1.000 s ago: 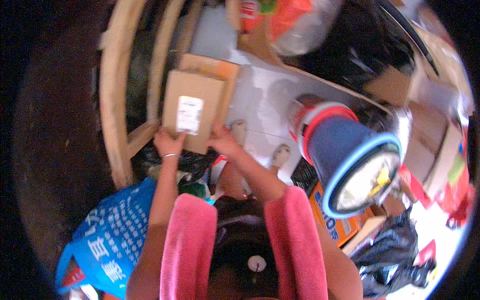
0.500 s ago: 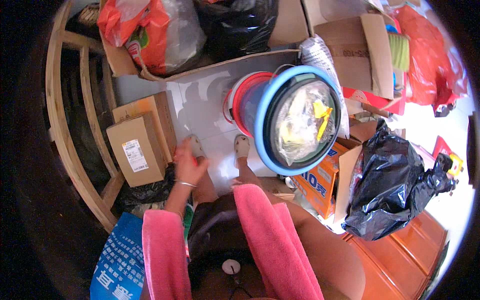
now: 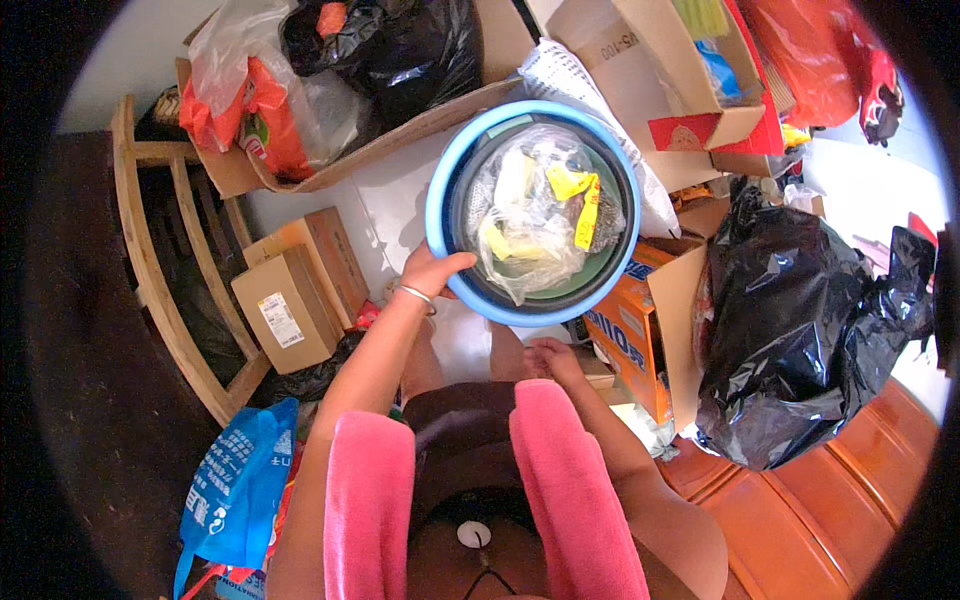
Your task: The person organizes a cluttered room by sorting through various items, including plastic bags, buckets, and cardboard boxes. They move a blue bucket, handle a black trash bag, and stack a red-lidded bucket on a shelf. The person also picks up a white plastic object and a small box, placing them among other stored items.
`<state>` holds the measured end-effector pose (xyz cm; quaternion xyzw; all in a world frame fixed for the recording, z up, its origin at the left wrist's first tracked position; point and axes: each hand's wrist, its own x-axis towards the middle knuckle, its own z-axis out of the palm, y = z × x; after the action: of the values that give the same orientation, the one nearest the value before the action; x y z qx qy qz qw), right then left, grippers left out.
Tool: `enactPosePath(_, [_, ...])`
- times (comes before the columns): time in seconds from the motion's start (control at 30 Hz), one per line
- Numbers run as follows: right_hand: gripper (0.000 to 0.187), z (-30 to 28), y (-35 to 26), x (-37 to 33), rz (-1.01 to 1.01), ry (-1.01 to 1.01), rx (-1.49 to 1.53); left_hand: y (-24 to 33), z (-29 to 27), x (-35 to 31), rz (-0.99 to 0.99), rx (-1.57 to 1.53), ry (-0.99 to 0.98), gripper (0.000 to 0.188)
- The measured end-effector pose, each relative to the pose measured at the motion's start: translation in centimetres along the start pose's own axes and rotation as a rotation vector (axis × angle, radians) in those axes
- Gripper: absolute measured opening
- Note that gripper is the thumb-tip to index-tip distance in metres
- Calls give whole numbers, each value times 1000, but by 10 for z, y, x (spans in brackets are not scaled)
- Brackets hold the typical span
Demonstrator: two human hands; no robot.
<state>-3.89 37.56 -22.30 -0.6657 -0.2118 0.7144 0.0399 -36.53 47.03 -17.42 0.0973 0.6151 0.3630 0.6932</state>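
A round blue basin (image 3: 630, 170) stands in front of me with darker tubs nested inside it. On top lies a crumpled clear plastic bag (image 3: 535, 225) with yellow tape on it. My left hand (image 3: 434, 274) grips the basin's near left rim, thumb over the edge and the other fingers mostly hidden beneath. Below the basin, beside my knee, my right hand (image 3: 550, 358) is loosely open with nothing visible in it. A pink towel (image 3: 370, 500) hangs down on both sides of my chest.
Cardboard boxes (image 3: 285, 310) and a wooden slatted frame (image 3: 160, 280) stand at the left. A large carton (image 3: 400, 130) of bags lies ahead. An orange box (image 3: 625, 345) and a black plastic bag (image 3: 780, 340) sit at the right. A blue bag (image 3: 235, 490) lies near left.
My left hand has moved from near the floor up to the basin and taken hold of its rim. The basin now appears farther left in view. My right hand shows more clearly.
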Motion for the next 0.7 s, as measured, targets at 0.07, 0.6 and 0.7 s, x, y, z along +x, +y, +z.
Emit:
enactPosePath(0.07, [17,3,-10,-9,-166,24,-18,3,-2,1,-42,-18,-42,43])
enactPosePath(0.6, [85,49,-203,-72,-977,539,-940,-16,5,4,-180,-194,-21,46])
enactPosePath(0.7, [105,59,-202,-61,-903,493,-914,-18,12,-4,-126,-192,-39,49])
